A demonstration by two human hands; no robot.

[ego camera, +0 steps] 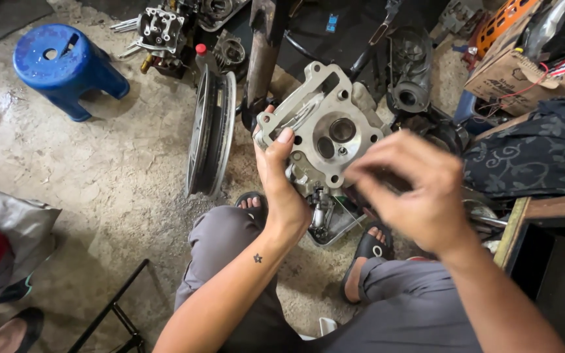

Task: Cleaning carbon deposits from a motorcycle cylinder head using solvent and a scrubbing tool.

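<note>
My left hand (281, 189) grips a grey metal engine cylinder head (325, 124) by its lower left edge, thumb on its face, holding it up with the valve side toward me. My right hand (413, 186) hovers blurred at the head's lower right corner, fingers curled; whether it pinches anything I cannot tell. Below the head, a small tray (335, 225) with metal parts lies on the floor between my sandalled feet.
A motorcycle wheel rim (210, 134) stands upright to the left. A blue plastic stool (63, 65) sits far left on the concrete floor. Engine parts (165, 33) lie at the top. A cardboard box (514, 75) and dark patterned cloth (537, 153) are right. Another person's clothing (1, 242) shows at left.
</note>
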